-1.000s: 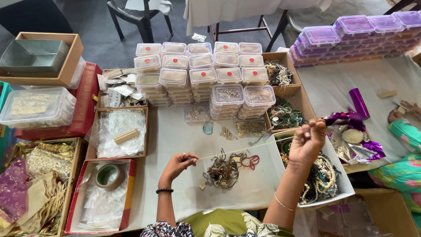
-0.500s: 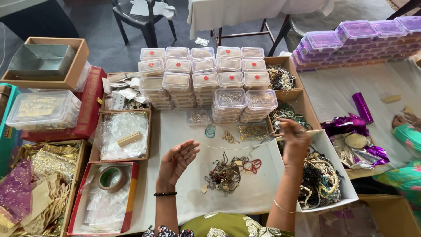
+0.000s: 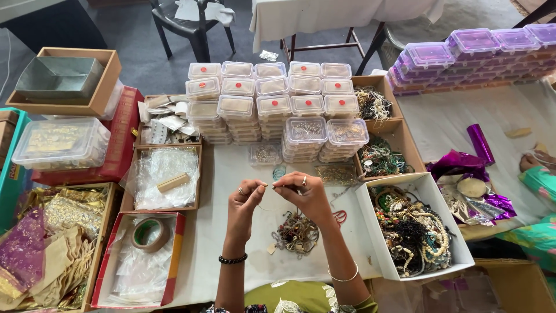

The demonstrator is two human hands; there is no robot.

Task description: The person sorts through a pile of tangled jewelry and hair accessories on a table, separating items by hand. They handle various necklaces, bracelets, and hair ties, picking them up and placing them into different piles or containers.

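Low in the middle of the frame, both hands meet above the bench (image 3: 231, 174). The left hand (image 3: 246, 200) and the right hand (image 3: 307, 194) each pinch one end of a thin wire loop (image 3: 267, 204), fingertips pressed together on it, the loop hanging between them just over a tangle (image 3: 296, 232) of chains and beads. To the right sits a white box (image 3: 446, 220) heaped with necklaces; stacked clear tubs (image 3: 272, 104) fill the upper centre, and a tape roll (image 3: 149, 233) lies in a tray at lower left. A second person's arm shows at the right edge.

Handling so fine a piece goes best, I'd judge, with the pinch kept close to the ends, wrists steady, and the loop lifted clear of the tangle so nothing snags. Whether the loop is closed I cannot tell.
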